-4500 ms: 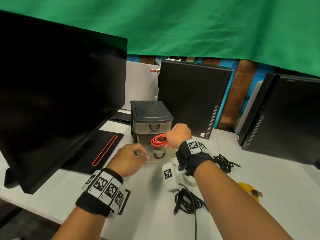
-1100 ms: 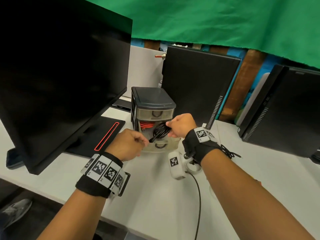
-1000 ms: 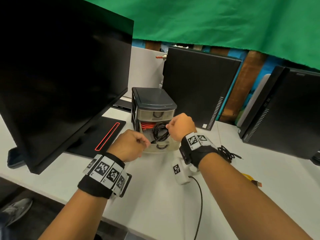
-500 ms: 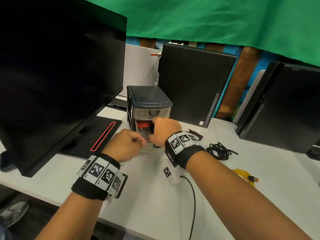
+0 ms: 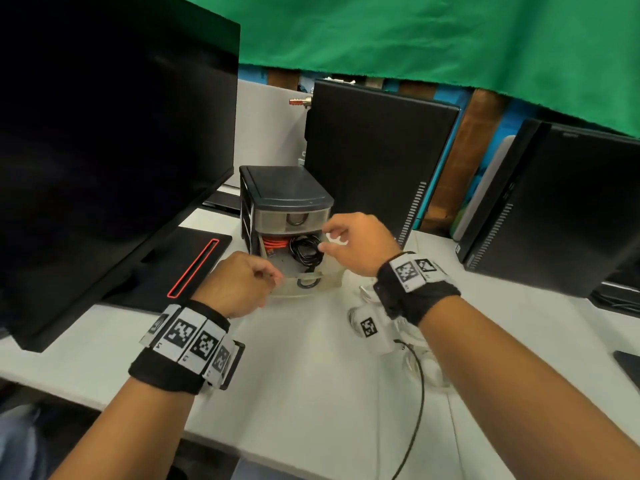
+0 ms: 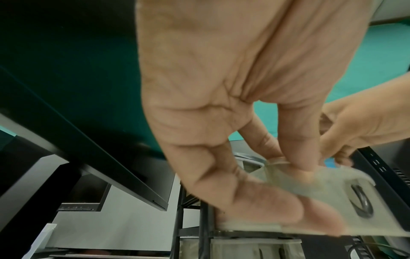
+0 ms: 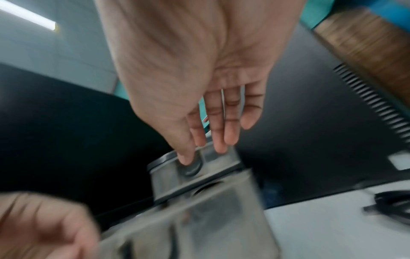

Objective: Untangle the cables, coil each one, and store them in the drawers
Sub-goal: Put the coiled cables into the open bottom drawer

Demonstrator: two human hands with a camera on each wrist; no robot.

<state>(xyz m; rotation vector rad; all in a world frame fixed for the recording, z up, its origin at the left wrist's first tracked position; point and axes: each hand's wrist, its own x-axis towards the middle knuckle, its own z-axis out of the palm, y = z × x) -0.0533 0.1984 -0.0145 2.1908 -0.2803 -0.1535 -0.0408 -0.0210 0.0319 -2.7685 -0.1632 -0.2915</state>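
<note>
The left hand (image 5: 240, 282) pinches the front left corner of the pulled-out drawer (image 5: 304, 282): in the left wrist view the thumb and fingers (image 6: 303, 157) close on the clear plastic rim, with the drawer's dark oval pull (image 6: 360, 201) just beyond them. The right hand (image 5: 356, 245) hovers at the drawer's right side, holding nothing; the right wrist view shows its fingers (image 7: 228, 126) straight and loosely together, tips near the closed top drawer (image 5: 292, 220).

Two coiled cables lie inside the open drawer, just beyond the left fingertips and just left of the right ones: a black cable (image 5: 306, 251) toward the front, and an orange cable (image 5: 275, 244) behind it, partly under the top drawer.

The drawer unit (image 5: 284, 188) stands on a white table (image 5: 311, 375), hemmed by a monitor (image 5: 104, 133) to the left and a black computer case (image 5: 374, 161) behind; a second case (image 5: 561, 209) stands well to the right. Bare tabletop lies under both wrists. In the blurred right wrink view another black cable (image 7: 392, 205) lies on the table right of the unit.
</note>
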